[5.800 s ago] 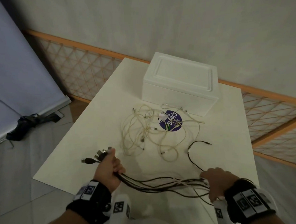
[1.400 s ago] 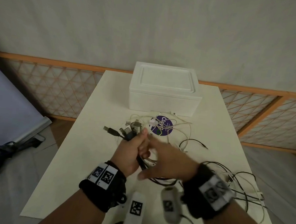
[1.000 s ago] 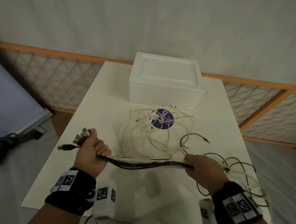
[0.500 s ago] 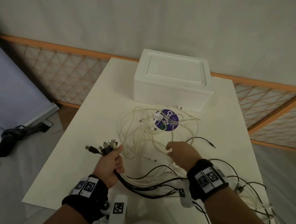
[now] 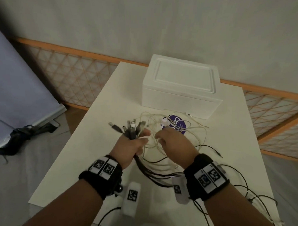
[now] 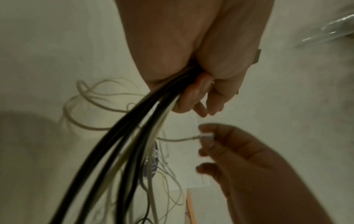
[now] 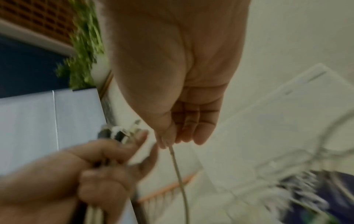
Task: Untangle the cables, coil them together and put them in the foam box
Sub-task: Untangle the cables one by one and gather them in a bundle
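At frame centre, a cable bundle (image 5: 132, 129) is gripped by the left hand (image 5: 130, 146), plugs upward; one pale cable (image 7: 178, 166) is pinched by the right hand (image 5: 172, 144), seemingly to be added. The shut foam box (image 5: 179, 87) sits above.

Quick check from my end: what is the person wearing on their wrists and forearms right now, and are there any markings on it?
Both forearms are bare, with no sleeves. Each wrist carries a wide black band, the left wrist band and the right wrist band, each topped by a white plate bearing two square black-and-white tags. A white oblong module with one more tag hangs under each band, at and.
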